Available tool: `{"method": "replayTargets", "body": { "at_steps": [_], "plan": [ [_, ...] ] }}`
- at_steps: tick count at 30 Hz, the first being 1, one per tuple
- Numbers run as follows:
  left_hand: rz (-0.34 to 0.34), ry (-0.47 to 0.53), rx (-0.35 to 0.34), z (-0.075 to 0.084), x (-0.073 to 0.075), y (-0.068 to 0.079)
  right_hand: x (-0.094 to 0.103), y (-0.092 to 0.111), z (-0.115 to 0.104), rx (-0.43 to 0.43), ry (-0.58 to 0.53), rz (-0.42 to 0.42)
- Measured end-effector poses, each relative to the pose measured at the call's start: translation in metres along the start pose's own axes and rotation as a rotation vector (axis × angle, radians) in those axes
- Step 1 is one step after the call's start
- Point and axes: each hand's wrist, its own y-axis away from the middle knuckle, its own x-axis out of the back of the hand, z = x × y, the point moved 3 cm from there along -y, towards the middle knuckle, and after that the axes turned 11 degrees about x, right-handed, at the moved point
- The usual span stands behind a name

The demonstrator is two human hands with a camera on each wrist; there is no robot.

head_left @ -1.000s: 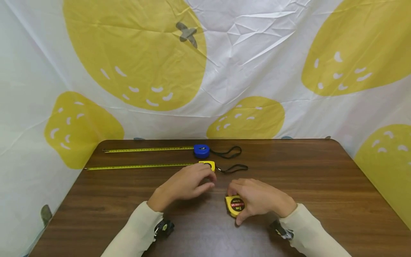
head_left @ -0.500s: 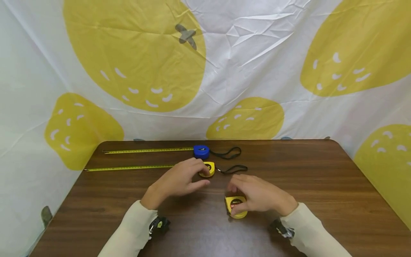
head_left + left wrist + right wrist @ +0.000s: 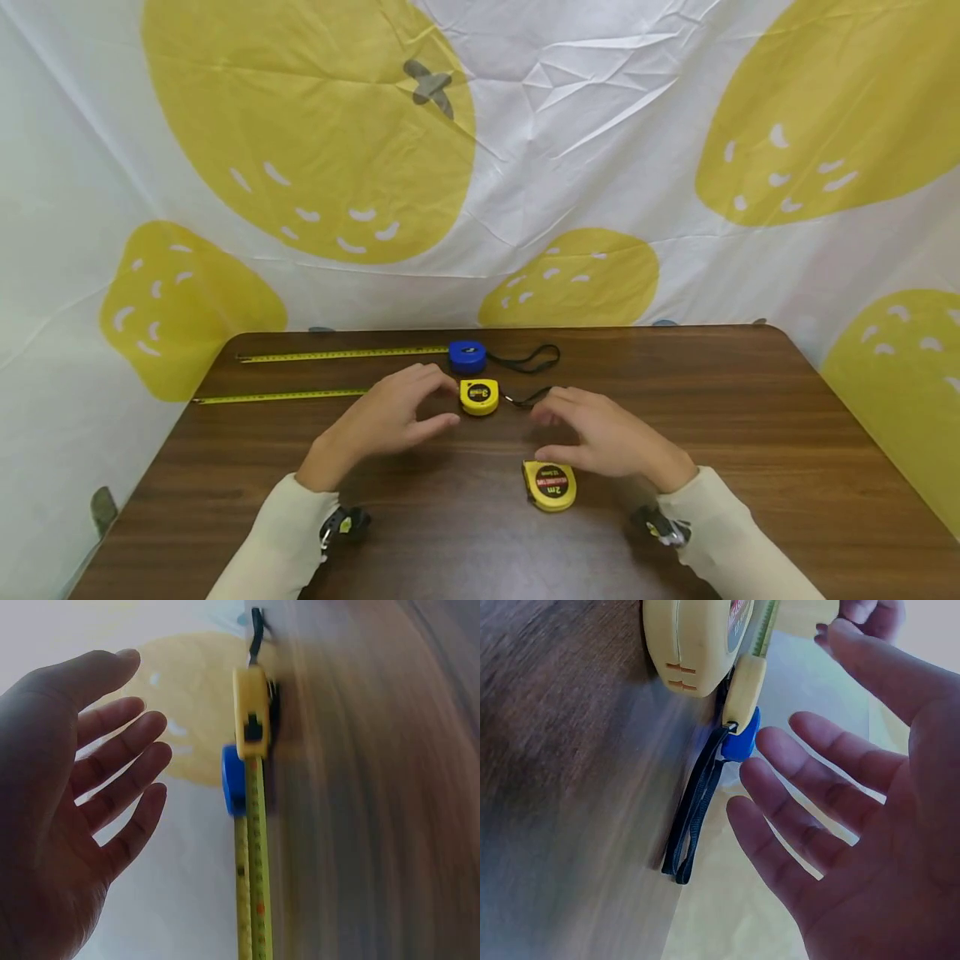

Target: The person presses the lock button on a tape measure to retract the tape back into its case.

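Note:
My left hand [image 3: 386, 417] hovers over the table just left of a yellow tape measure [image 3: 478, 397] marked 3, its fingers relaxed and holding nothing. From that case a yellow blade [image 3: 281, 396] runs out to the left, partly hidden behind the hand. My right hand [image 3: 600, 433], fingers loosely spread and free of any object, is above and to the right of another yellow tape measure [image 3: 551, 486] marked 2m, which lies with no blade drawn out. Behind them sits a blue tape measure [image 3: 467, 357] with its blade [image 3: 345, 355] extended left. In the left wrist view the left fingers [image 3: 124, 757] are spread.
Black wrist straps trail right from the blue tape measure and the middle yellow one; the blue one's strap [image 3: 536, 358] lies farther back. The brown wooden table [image 3: 750, 400] meets a white curtain [image 3: 510, 200] printed with yellow fruit at its back edge.
My right hand has let go of the 2m tape measure and risen away from it toward the back. My left hand has drawn back leftward from the middle tape measure, uncovering its case.

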Motion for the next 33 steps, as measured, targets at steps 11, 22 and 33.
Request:
{"method": "replayTargets", "body": {
  "at_steps": [11, 22, 33],
  "plan": [
    [0.013, -0.026, 0.175, -0.057, 0.024, 0.038, 0.002, -0.008, 0.007, -0.077, -0.028, 0.075],
    [0.031, -0.053, 0.346, -0.108, 0.056, 0.073, 0.0, -0.033, 0.022, -0.106, -0.032, 0.128],
    [0.083, -0.186, 0.429, -0.151, 0.091, 0.099, -0.012, -0.064, 0.035, -0.165, 0.056, 0.022]
  ]
}}
